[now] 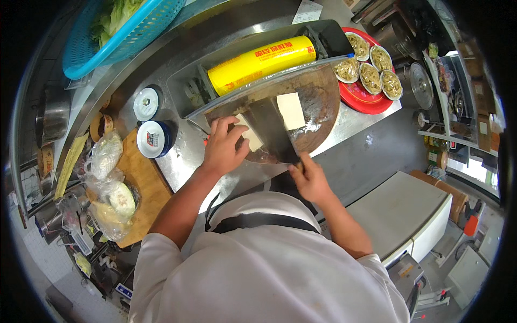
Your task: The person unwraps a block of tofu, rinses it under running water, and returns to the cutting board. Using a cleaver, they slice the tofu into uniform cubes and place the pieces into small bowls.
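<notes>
My right hand (310, 177) grips the handle of a broad Chinese cleaver (272, 129). Its dark blade lies across a round wooden chopping block (323, 87), between two pieces of a pale slab that looks like tofu. The left pale piece (251, 135) is held along its left side by the fingers and thumb of my left hand (226, 143). To the right of the blade lies the other pale piece (291, 111), flat and rectangular, with no hand on it. Whether the blade touches either piece is hard to tell.
Behind the chopping block stands a grey dispenser with a yellow film roll (262, 64). A red tray (359, 99) bears several film-wrapped plates. At left are small bowls (150, 139) and a wooden board (149, 189) with bagged produce. A blue basket (121, 48) holds leafy greens.
</notes>
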### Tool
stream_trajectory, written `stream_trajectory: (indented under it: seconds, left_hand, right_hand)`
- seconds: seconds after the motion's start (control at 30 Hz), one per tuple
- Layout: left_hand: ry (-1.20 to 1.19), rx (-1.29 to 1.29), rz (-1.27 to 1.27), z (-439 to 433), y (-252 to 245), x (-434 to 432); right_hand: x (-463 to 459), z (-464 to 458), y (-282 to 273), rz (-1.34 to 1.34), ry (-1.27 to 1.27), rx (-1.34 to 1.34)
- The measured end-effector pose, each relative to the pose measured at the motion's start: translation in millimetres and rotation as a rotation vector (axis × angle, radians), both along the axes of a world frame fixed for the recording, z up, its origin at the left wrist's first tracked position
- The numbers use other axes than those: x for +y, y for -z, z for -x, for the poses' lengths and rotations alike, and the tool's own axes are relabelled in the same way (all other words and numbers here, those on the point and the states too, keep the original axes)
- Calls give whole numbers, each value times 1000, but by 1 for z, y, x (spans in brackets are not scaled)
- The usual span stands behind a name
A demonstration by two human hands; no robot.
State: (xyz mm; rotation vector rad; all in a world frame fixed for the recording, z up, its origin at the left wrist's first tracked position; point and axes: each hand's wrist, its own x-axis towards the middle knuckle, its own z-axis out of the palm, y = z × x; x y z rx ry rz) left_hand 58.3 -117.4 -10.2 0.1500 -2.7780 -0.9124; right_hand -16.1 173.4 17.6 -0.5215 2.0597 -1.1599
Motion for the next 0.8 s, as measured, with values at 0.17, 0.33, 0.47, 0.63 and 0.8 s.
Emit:
stream_trajectory:
  seconds: [0.17, 0.33, 0.47, 0.63, 0.8]
  left_hand:
    - [7, 46, 17, -3, -1, 6]
    - [-43, 18, -16, -5, -6, 14]
    - [-81, -10, -51, -5, -9, 21]
    - [-144, -140, -50, -3, -8, 28]
    - [-116, -180, -129, 3, 4, 27]
  right_hand:
    - [38, 49, 32, 464, 446, -804]
    - [60, 62, 50, 699, 355, -1078]
    - [65, 56, 57, 765, 389, -1199]
    - [60, 64, 60, 747, 319, -1125]
    - [63, 68, 56, 732, 352, -1072]
